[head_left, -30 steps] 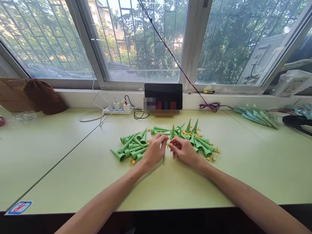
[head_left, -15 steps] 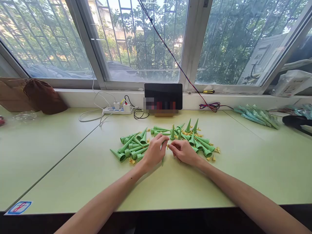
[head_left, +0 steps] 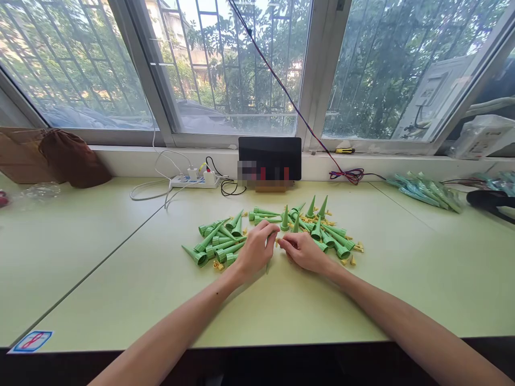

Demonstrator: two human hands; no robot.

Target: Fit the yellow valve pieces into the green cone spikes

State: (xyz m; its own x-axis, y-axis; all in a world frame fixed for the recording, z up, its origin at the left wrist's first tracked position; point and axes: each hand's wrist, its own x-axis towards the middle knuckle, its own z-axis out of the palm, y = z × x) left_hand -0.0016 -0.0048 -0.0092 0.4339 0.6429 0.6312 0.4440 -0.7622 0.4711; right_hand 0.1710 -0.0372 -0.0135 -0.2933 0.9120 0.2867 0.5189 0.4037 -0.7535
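My left hand (head_left: pixel 257 247) is closed around a green plastic watering spike; only its narrow tip (head_left: pixel 267 266) shows below the fingers. Close by on the right, the thumb and fingertips of my right hand (head_left: pixel 303 250) pinch a small yellow plastic piece (head_left: pixel 277 242), mostly hidden between the two hands. Green spikes (head_left: pixel 219 242) with ribbed, cup-like ends lie heaped beside my left hand. Another heap of spikes (head_left: pixel 330 234) lies beyond my right hand, and a few stand point-up. Small yellow pieces (head_left: pixel 352 260) are scattered among both heaps.
A dark tablet (head_left: pixel 269 155) leans at the back of the pale green table (head_left: pixel 298 316). Behind lie a white power strip (head_left: pixel 196 182) with cables, a coiled wire (head_left: pixel 346 176) and a yellow cutter (head_left: pixel 345 151). Bagged spikes (head_left: pixel 426 190) are at right, a brown bag (head_left: pixel 74 159) at left.
Both hands stay almost where they were, with a very slight shift of the right fingers and the spike's tip. The heaps look unchanged.
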